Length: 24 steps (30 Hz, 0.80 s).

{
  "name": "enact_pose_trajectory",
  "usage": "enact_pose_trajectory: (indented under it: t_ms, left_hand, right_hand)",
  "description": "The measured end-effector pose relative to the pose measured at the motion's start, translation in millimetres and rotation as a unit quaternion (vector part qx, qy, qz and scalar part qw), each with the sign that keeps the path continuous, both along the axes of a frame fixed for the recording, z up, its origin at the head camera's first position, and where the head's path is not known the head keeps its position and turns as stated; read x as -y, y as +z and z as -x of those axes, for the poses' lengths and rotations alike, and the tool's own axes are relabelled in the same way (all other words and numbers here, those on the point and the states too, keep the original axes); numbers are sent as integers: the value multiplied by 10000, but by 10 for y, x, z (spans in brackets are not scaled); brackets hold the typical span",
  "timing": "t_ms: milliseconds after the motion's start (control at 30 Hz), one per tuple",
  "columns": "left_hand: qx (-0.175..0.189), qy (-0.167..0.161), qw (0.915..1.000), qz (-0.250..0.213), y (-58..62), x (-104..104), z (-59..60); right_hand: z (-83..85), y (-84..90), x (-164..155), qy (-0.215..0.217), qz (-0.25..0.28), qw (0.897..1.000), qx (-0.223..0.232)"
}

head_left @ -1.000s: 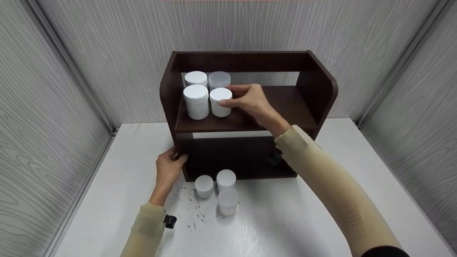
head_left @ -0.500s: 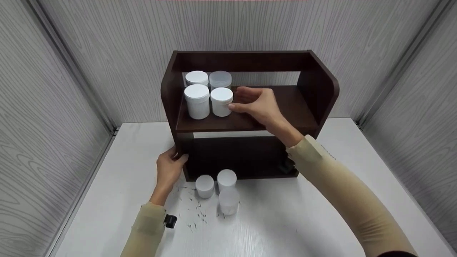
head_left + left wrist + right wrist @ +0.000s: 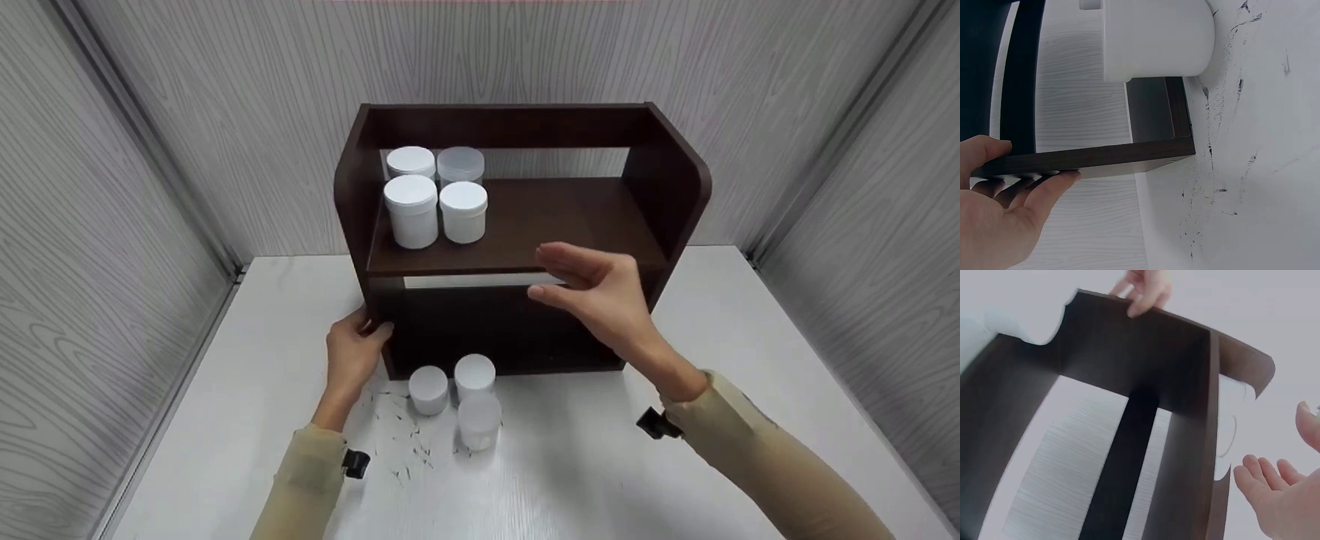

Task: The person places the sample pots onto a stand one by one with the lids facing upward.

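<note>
On the upper left of a dark-brown wooden rack [image 3: 517,247] stand four round whitish plastic jars [image 3: 420,206] — two behind two — with three more jars [image 3: 474,411] before it on the white tabletop [image 3: 585,457].

The table [image 3: 600,472] is white, with a soft sheen toward its near side. Black scuffs [image 3: 1210,151] mark it left of centre, some short strokes, others dotted trails. Grey wood-grain panels stand round it: back wall [image 3: 495,52], left wall [image 3: 90,247] and right wall [image 3: 874,187]. Grey strips [image 3: 151,135] run down both rear corners. At the left corner's foot sits a small dark piece [image 3: 241,276], possibly a bracket; it is too small to tell.
</note>
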<state>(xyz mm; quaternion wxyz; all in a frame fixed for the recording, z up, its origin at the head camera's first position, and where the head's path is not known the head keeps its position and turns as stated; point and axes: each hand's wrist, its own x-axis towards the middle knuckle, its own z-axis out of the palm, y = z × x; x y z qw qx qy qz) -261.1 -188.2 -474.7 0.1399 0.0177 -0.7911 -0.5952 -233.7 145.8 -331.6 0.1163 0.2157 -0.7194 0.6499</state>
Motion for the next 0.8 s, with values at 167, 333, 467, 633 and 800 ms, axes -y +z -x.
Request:
enact_pose_trajectory:
  t_ms: [167,333,467,633,800]
  left_hand:
    - [-37,-32,10000,-41,3,3,-5]
    - [-94,3,9999,-47,4,6,-7]
    - [-104,-7,9999,-39,1,8,-4]
    - [-41,-13,10000,-51,-5,10,-8]
    - [-16,0,10000,-54,1,12,-6]
  right_hand:
    - [-194,-264,-165,-86,-145,9999,-2]
    - [-299,-583,-299,-158,-306,9990,290]
    - [-355,-842,-385,-101,-441,9976,525]
    - [-416,-1116,-477,8,-686,9952,697]
    - [-445,-1295,-538,-131,-760,9935,837]
